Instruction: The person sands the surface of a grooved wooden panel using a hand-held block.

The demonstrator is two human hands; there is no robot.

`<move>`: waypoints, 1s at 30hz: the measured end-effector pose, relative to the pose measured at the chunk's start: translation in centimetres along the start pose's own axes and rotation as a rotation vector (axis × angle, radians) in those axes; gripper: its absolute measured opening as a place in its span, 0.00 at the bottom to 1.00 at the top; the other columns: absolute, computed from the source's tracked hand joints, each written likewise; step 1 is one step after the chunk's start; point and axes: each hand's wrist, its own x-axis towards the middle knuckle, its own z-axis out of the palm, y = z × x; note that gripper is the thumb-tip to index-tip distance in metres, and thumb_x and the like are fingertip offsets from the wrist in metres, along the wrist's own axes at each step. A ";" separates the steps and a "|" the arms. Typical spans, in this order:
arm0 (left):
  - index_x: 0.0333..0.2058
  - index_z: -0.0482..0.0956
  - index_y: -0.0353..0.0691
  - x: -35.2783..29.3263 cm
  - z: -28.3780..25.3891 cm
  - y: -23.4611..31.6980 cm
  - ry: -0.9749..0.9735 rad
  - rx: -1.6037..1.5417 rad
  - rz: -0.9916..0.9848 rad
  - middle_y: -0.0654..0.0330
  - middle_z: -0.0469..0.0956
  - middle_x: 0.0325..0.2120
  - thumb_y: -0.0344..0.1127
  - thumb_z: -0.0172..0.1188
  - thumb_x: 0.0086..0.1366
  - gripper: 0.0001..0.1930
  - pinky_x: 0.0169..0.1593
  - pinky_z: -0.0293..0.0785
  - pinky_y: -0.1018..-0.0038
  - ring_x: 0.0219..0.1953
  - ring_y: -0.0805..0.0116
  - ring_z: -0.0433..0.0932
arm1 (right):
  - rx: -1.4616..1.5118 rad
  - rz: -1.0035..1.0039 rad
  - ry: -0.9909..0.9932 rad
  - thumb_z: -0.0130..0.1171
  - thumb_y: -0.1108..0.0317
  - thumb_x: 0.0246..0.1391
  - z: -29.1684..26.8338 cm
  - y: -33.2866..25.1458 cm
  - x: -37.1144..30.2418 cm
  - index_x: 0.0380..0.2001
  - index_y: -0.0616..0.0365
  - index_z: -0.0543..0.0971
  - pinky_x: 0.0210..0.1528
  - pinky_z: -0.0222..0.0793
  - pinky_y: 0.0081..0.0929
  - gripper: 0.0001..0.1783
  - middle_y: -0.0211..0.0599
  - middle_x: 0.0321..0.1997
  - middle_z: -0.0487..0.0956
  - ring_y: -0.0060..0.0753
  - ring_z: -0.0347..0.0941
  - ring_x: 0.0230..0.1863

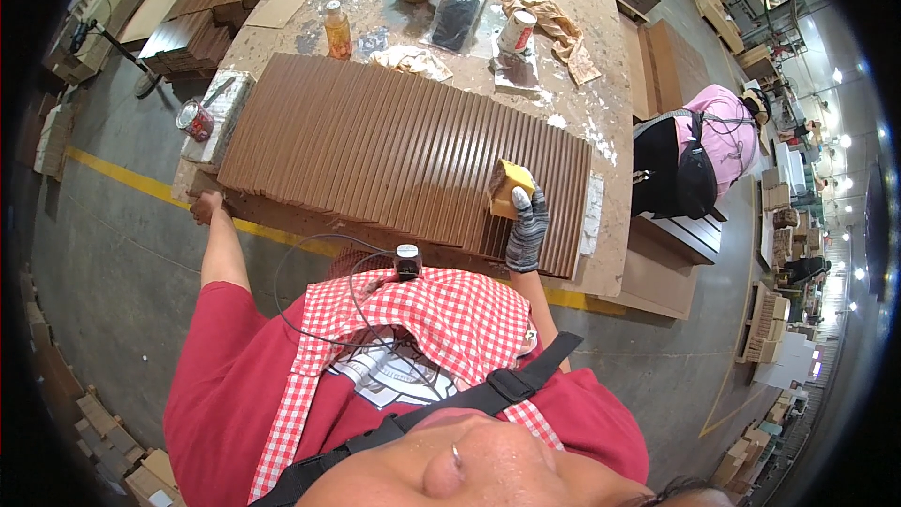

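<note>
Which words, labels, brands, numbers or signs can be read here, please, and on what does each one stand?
None can be read reliably.
White cup: red markings, too small to read.
Red can: label, too small to read.
Amber bottle: any markings too small to read.
Red shirt: white-and-dark print, partly covered; no clear words.
Yellow block in the gloved right hand, brown slats: no lettering visible.
</note>
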 end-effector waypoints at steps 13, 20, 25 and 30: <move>0.44 0.64 0.19 0.8 0.6 -0.1 -0.019 -0.104 -0.130 0.33 0.66 0.46 0.49 0.50 0.59 0.30 0.55 0.59 0.54 0.51 0.40 0.64 | 0.009 -0.011 -0.004 0.60 0.58 0.53 0.0 -0.1 0.0 0.52 0.58 0.73 0.46 0.69 0.26 0.25 0.34 0.45 0.75 0.27 0.71 0.44; 0.45 0.63 0.19 -1.5 -0.7 1.6 -0.087 -0.083 -0.077 0.32 0.65 0.47 0.58 0.29 0.67 0.37 0.56 0.59 0.51 0.52 0.39 0.62 | 0.030 -0.021 -0.004 0.59 0.60 0.54 -0.2 -0.1 0.1 0.52 0.59 0.72 0.47 0.68 0.26 0.24 0.34 0.46 0.75 0.27 0.71 0.45; 0.45 0.64 0.19 0.6 0.1 0.3 -0.018 -0.120 -0.173 0.32 0.65 0.47 0.59 0.29 0.66 0.38 0.55 0.60 0.49 0.52 0.39 0.62 | 0.024 -0.023 -0.015 0.59 0.60 0.54 0.1 -0.2 0.2 0.52 0.59 0.72 0.47 0.69 0.25 0.24 0.35 0.45 0.75 0.27 0.71 0.44; 0.44 0.65 0.19 0.2 0.5 -0.2 -0.011 -0.042 -0.005 0.31 0.66 0.46 0.59 0.31 0.66 0.38 0.55 0.61 0.51 0.51 0.38 0.63 | 0.031 -0.026 -0.007 0.59 0.61 0.54 -0.1 0.3 0.4 0.52 0.59 0.72 0.47 0.69 0.25 0.24 0.35 0.45 0.75 0.27 0.71 0.44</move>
